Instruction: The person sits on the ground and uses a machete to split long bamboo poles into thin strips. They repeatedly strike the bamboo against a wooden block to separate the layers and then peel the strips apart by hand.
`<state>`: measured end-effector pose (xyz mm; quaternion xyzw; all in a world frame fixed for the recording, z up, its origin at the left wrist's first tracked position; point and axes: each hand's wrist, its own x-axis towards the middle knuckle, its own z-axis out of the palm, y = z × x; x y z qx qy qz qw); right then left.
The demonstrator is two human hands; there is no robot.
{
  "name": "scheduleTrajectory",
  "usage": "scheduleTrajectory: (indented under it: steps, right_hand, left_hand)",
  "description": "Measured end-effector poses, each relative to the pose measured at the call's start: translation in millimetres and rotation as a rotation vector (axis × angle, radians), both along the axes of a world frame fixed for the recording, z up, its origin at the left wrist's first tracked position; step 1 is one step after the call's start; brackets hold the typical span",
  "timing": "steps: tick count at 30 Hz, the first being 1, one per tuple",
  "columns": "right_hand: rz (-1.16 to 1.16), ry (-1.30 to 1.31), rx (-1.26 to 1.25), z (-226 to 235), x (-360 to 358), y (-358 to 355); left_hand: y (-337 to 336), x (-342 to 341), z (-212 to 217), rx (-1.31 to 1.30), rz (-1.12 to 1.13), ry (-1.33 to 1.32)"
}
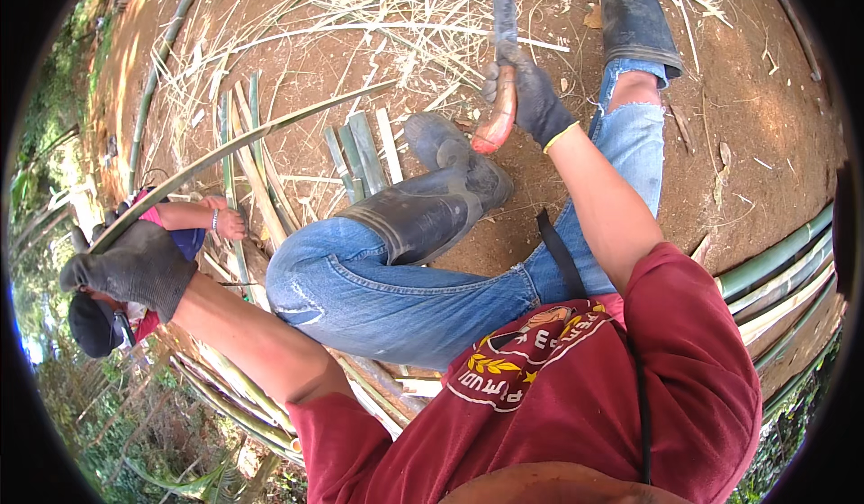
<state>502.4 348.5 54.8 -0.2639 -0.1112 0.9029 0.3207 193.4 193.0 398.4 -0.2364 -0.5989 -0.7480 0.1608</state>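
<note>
My left hand (135, 265), in a dark work glove, is closed round one end of a long split bamboo strip (256, 137). The strip rises to the right in a slight curve, its far end above the boots. In my right hand (533, 101), also gloved, is a machete (506, 13). Its dark, worn blade points away from me, and the orange-brown handle shows below my fist. Blade and strip are apart. My legs, in torn blue jeans and black rubber boots (423, 211), are spread on the ground, the left knee bent.
Pale bamboo shavings (405, 18) litter the dirt ahead. Short green bamboo slats (362, 151) lie by my left boot. Bamboo poles (778, 261) lie at the right, more (238, 391) at the lower left. Close by my left arm is another person, whose hand (230, 223) is near other strips.
</note>
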Motion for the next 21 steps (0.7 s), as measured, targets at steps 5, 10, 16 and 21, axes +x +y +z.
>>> scheduleTrajectory:
  steps: [5, 10, 16, 21]
  right_hand:
    - [-0.061, 0.081, -0.003, -20, 15, 14]
    - [-0.030, 0.046, 0.041, -21, 14, 22]
    - [0.054, 0.037, 0.154, 1, 5, 16]
    - [0.156, -0.105, 0.208, 51, -17, -7]
  left_hand:
    - [-10, -46, -1, 0.011, -0.010, 0.111]
    - [-27, -46, -7, -0.301, 0.091, 0.329]
    - [-7, -9, -14, -0.033, 0.041, 0.178]
    - [-20, -18, -12, -0.130, -0.001, 0.236]
